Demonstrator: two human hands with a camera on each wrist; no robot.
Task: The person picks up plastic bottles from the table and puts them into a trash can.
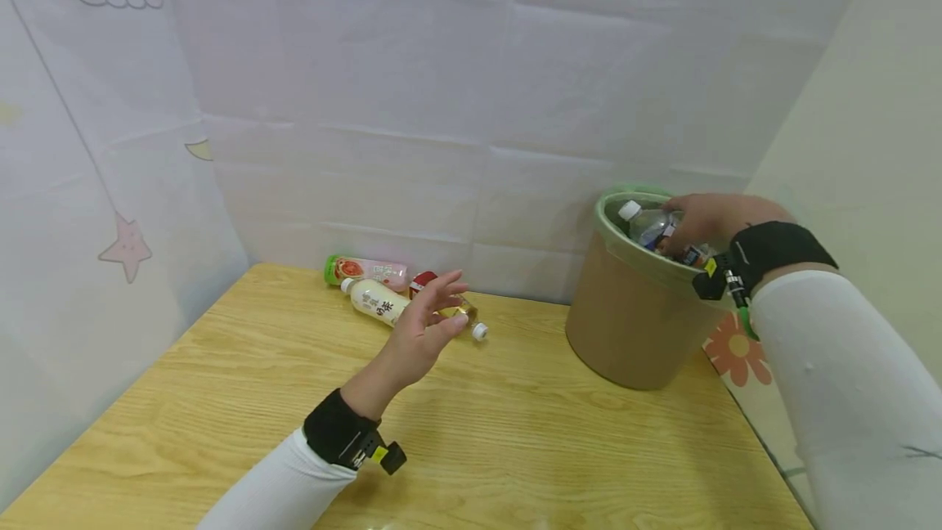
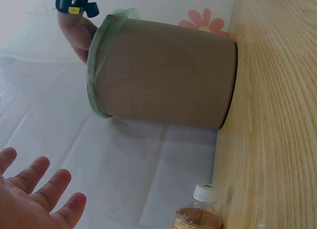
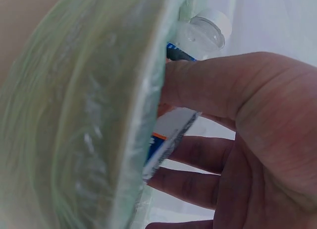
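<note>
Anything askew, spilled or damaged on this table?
No spill or damage shows. The bottles lie on their sides in a loose heap at the table's back edge, and a clear bottle sticks out of the bin under the right hand.

**White sleeves and black wrist bands on both arms**

The person wears long white sleeves on both arms, smooth and close-fitting, with faint creases on the right sleeve (image 1: pixel 846 383). The left sleeve (image 1: pixel 272 489) ends just short of the wrist. Each wrist carries a wide black band: the left band (image 1: pixel 337 430) sits at the sleeve's end and bears a small black block with a yellow mark on its underside. The right band (image 1: pixel 773 250) carries a similar black block with a yellow mark, faint white lettering and a short green-tipped piece hanging below it. The left hand (image 1: pixel 423 325) and right hand (image 1: pixel 710 223) are bare, with no gloves or rings visible.
</note>
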